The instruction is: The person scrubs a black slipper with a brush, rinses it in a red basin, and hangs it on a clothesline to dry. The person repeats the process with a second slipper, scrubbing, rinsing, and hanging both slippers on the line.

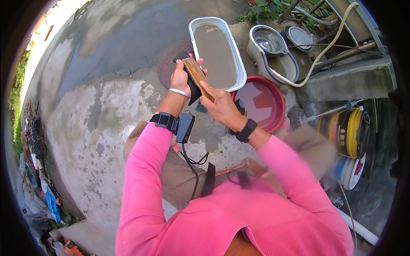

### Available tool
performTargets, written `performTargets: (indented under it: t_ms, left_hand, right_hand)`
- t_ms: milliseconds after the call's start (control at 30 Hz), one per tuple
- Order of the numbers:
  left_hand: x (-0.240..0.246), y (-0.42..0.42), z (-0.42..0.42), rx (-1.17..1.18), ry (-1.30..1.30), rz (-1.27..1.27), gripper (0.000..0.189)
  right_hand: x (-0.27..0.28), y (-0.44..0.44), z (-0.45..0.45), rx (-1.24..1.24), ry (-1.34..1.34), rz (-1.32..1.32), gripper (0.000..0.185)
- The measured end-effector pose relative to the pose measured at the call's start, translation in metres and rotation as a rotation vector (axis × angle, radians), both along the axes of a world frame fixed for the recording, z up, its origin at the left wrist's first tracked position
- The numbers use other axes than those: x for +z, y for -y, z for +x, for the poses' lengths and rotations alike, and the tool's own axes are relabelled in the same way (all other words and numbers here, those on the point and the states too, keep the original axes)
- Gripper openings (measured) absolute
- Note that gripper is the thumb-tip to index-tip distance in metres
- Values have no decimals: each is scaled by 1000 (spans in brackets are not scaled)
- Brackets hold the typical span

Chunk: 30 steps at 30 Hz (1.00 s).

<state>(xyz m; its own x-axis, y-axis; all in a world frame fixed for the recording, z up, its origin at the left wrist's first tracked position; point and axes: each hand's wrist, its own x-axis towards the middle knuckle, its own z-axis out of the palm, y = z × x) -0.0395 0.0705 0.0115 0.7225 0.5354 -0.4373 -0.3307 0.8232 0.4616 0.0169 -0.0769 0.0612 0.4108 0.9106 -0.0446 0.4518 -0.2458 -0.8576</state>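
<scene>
A wooden-backed scrubbing brush (pixel 196 72) is gripped at its near end by my right hand (pixel 224 104). The brush lies over a dark, soft item (pixel 193 92), perhaps a shoe or a cloth; my left hand (pixel 180 76) holds this from beneath, its fingertips showing past the far side. Just beyond my hands stands a rectangular white-rimmed tub (pixel 239 59) with murky water in it. Beside that tub, to the right of my right hand, is a red plastic basin (pixel 282 108), also with water. The brush's bristles are mostly hidden.
A spin-mop bucket (pixel 256 51) stands beyond the basin, crossed by a pale hose (pixel 334 41). On the right are a concrete ledge (pixel 349 84), a mop head (pixel 295 116) and a yellow-and-black bucket (pixel 352 132). A round metal cover (pixel 166 68) is set in wet concrete ground.
</scene>
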Motion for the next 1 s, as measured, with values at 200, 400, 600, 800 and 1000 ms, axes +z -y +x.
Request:
performTargets:
  t_ms: [200,400,600,800,1000]
  left_hand:
    - [-1,-1,2,-104,112,33,69]
    - [5,1,1,-33,106,15,62]
    - [10,-2,1,26,50,30,69]
    - [-4,-2,2,-37,58,17,57]
    - [-7,-8,-1,10,85,15,62]
  right_hand:
    - [2,-5,2,-12,2,55,51]
    - [9,-3,-1,8,-29,-94,52]
    - [5,-9,0,24,-9,-3,51]
    - [-10,-4,3,-48,-16,82,52]
    - [-2,-1,0,34,79,91,51]
